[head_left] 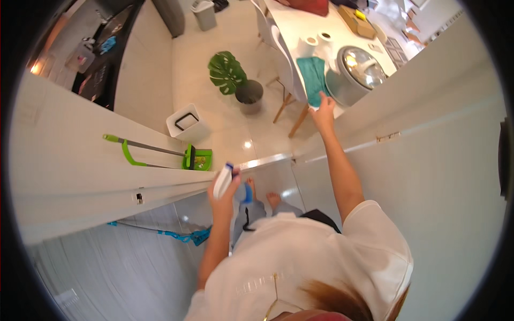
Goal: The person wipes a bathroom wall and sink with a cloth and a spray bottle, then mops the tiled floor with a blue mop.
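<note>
My left hand [225,197] is wrapped round a white bottle [223,181] with a dark blue tip, held in front of my body at the doorway. A blurred blue part [244,193] shows beside that hand; I cannot tell whether it belongs to the bottle. My right arm stretches forward to the white table [289,21]. There my right hand [323,111] has its fingers closed on the near end of a teal cloth [312,77], which lies along the table's edge. Close to the cloth stands a large silver pot-like cooker [356,75] with a glass lid.
White rolls [307,45] and a cardboard box [356,22] sit on the table, with white chairs [284,59] alongside. A potted plant [248,93], white bin [186,122] and green broom and dustpan [201,159] stand beyond the doorway. A blue mop [198,236] lies at left.
</note>
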Demonstrator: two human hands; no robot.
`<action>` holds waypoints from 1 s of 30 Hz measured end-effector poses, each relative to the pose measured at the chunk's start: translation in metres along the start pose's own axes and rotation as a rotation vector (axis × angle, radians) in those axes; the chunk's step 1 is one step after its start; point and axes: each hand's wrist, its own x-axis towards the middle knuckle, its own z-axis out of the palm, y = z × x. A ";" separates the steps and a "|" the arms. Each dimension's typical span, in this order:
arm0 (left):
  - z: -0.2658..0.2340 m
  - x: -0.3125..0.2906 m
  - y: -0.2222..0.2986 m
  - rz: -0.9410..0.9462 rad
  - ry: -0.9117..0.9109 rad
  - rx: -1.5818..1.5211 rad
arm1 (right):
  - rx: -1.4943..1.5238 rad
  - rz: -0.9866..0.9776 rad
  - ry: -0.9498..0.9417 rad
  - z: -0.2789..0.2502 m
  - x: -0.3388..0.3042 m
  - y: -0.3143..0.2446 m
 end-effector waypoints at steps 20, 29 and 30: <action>0.396 0.398 -0.087 0.131 -0.511 0.247 | 0.212 0.244 -0.806 -0.075 -0.150 0.083; 0.391 0.429 -0.183 0.356 -0.299 0.564 | 0.273 0.303 -0.956 -0.053 -0.133 0.084; 0.372 0.433 -0.194 0.373 -0.103 0.654 | 0.342 0.328 -1.025 -0.051 -0.128 0.088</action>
